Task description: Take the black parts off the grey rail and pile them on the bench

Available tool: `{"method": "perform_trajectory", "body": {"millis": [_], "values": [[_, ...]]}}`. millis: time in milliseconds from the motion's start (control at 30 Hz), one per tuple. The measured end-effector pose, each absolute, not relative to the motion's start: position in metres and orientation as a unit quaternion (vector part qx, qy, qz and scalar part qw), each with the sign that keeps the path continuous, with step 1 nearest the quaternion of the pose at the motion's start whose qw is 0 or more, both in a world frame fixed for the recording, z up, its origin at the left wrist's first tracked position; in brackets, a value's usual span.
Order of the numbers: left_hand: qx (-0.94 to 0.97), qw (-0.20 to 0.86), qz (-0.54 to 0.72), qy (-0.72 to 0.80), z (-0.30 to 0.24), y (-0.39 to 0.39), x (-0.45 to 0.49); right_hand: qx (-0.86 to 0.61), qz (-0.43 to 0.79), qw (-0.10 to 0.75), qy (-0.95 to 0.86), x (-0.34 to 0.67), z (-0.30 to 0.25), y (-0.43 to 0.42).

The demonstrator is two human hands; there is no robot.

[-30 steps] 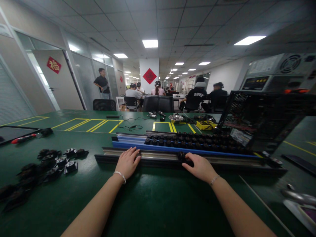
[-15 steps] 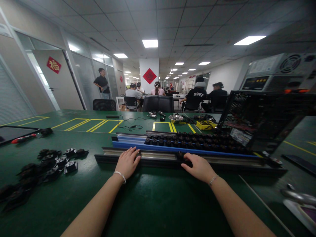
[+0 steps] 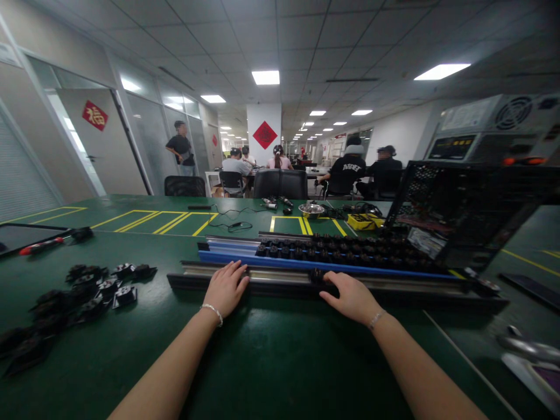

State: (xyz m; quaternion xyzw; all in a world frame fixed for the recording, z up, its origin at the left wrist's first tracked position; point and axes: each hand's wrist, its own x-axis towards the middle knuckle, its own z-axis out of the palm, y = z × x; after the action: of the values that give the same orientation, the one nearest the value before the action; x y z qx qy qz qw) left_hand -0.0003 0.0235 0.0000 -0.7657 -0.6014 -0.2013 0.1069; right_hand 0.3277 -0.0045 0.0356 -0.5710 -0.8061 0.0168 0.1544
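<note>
A long dark rail [image 3: 271,279] with a silvery channel lies across the green table in front of me. My left hand [image 3: 226,287] rests flat on its left part, fingers stretched out. My right hand [image 3: 349,296] is curled over the rail's middle, fingertips on a small black part [image 3: 318,275] sitting in the channel. Behind it lies a blue rail [image 3: 280,262] carrying a row of several black parts [image 3: 350,249].
A pile of loose black parts [image 3: 83,289] lies at the left. An open computer case [image 3: 472,210] stands at the right, a power supply on top. A red-handled tool [image 3: 41,245], cables, a metal bowl [image 3: 311,209] and a yellow box sit farther back. People sit at desks beyond.
My right hand has slid a little to the left along the rail with the black part. My left hand has stayed put.
</note>
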Motion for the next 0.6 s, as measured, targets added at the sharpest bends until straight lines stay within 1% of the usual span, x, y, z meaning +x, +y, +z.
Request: {"method": "perform_trajectory", "body": {"millis": [600], "values": [[-0.767, 0.106, -0.2, -0.601, 0.0008, 0.0231, 0.0005, -0.553, 0.027, 0.155, -0.818, 0.3236, 0.0373, -0.0062]]}}
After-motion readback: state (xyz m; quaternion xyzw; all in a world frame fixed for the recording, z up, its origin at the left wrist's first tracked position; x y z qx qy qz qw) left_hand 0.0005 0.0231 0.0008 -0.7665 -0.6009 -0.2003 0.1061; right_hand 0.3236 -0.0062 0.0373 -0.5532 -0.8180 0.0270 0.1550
